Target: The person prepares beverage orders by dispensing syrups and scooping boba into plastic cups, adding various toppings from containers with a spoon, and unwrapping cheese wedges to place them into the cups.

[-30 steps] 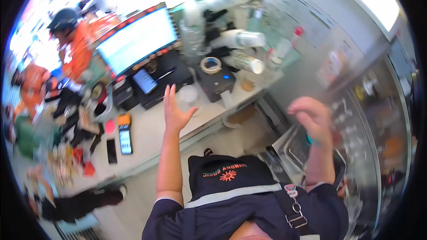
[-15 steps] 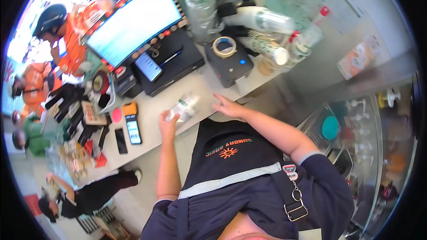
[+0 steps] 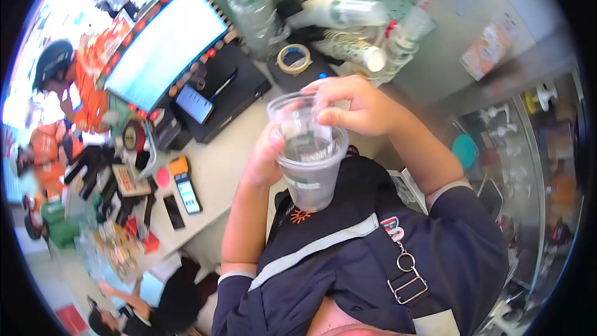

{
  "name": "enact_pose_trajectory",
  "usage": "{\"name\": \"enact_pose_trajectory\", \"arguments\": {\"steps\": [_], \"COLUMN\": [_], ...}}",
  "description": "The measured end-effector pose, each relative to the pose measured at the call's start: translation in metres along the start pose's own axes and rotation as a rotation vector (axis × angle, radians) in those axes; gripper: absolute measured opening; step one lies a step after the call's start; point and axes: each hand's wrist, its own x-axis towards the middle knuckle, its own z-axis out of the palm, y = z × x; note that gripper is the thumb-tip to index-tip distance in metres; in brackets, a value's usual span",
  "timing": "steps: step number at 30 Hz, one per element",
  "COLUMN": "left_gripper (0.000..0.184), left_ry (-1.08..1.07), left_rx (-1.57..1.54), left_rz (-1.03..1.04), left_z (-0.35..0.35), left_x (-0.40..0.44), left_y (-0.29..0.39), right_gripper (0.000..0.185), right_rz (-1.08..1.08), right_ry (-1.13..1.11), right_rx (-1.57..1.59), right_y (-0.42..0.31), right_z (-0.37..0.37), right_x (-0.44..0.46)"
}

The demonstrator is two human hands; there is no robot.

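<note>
A clear plastic cup (image 3: 311, 190) with dark print is held up in front of the black apron. Another clear cup (image 3: 292, 107) is tilted at its mouth, partly inside it. My left hand (image 3: 268, 155) wraps round the side of the lower cup. From the right, my right hand (image 3: 354, 104) pinches the rim of the upper cup between thumb and fingers. Behind the hands stands a black printer (image 3: 287, 79) with a roll of tape (image 3: 293, 59) on top.
A monitor (image 3: 166, 46), a phone (image 3: 194, 104) on a black box and a yellow-topped handheld terminal (image 3: 186, 190) are on the counter. Stacked cups (image 3: 348, 12) lie at the back. One person (image 3: 180, 292) is at lower left; others in orange stand beyond the counter.
Both hands have come together and lifted the clear cups off the counter area, closer to the camera. My right hand has closed on the upper cup. The person at lower left has moved rightward.
</note>
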Motion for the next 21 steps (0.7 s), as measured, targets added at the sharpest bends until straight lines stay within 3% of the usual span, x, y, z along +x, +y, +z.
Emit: {"name": "enact_pose_trajectory", "arguments": {"steps": [1,3,4,5,7,8,9,11,12,13,15,16,21], "left_gripper": [0.096,0.091,0.088,0.086,0.083,0.086,0.088,0.094,0.096,0.096,0.095,0.093,0.093], "left_ry": [-0.048,-0.111,-0.184,-0.262,-0.314,-0.427,-0.528,-0.544,-0.514,-0.521,-0.533,-0.561,-0.577], "left_rx": [0.077,0.047,0.001,-0.043,-0.044,-0.17,-0.299,-0.291,-0.349,-0.384,-0.455,-0.422,-0.29], "left_rz": [-0.077,-0.156,-0.248,-0.34,-0.356,-0.402,-0.453,-0.453,-0.516,-0.537,-0.581,-0.562,-0.428], "left_z": [0.005,0.011,0.013,0.019,0.033,0.041,0.05,0.074,0.081,0.088,0.107,0.117,0.155], "left_x": [0.011,0.03,0.042,0.053,0.073,0.079,0.082,0.086,0.087,0.088,0.09,0.09,0.092], "left_y": [-0.002,-0.014,-0.019,-0.023,-0.04,-0.047,-0.055,-0.07,-0.082,-0.09,-0.103,-0.104,-0.132], "right_gripper": [0.025,0.032,0.04,0.037,0.04,0.036,0.036,0.031,0.027,0.027,0.025,0.025,0.026], "right_rz": [0.002,0.39,0.42,0.245,0.304,0.518,0.549,0.449,0.219,0.22,0.636,0.713,0.761], "right_ry": [0.036,0.18,0.229,0.331,0.312,0.221,0.26,0.233,0.189,0.208,0.233,0.282,0.318], "right_rx": [-0.036,-0.639,-0.719,-0.93,-0.983,-0.831,-0.841,-0.272,-0.287,-0.298,-0.25,-0.292,-0.47], "right_y": [-0.016,-0.048,-0.059,-0.058,-0.068,-0.09,-0.098,-0.107,-0.101,-0.105,-0.125,-0.134,-0.163], "right_z": [-0.009,-0.017,-0.019,-0.021,-0.032,-0.039,-0.043,-0.06,-0.07,-0.073,-0.078,-0.075,-0.086], "right_x": [-0.004,-0.017,-0.02,-0.027,-0.038,-0.039,-0.053,-0.079,-0.084,-0.097,-0.118,-0.121,-0.151]}}
